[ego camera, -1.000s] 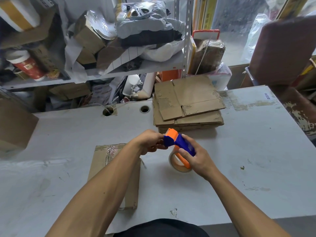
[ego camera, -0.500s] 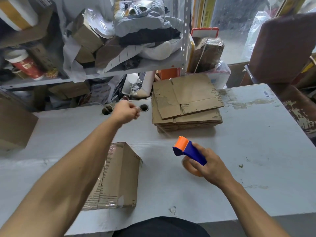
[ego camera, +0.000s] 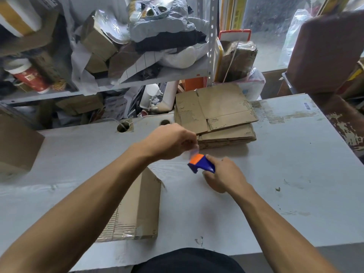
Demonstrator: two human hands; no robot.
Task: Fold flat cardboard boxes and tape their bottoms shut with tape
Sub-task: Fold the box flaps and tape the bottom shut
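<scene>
1. The right hand [ego camera: 226, 175] is curled around the blue and orange tape dispenser [ego camera: 201, 163] and holds it just above the table [ego camera: 295, 164]; the tape roll itself is hidden under this hand.
2. The left hand [ego camera: 171, 141] pinches something small and pale at the dispenser's orange end. It seems to be the free end of the tape, but it is blurred.
3. Risk: a thin tape end can slip from the pinch, fold back and stick to itself or to the fingers, if it is pulled at an angle.
4. The folded box [ego camera: 137, 209] lies near the person, partly under the left forearm, with clear tape along its near edge.
5. The stack of flat cardboard [ego camera: 216, 115] waits at the far side, well apart from this box.
</scene>
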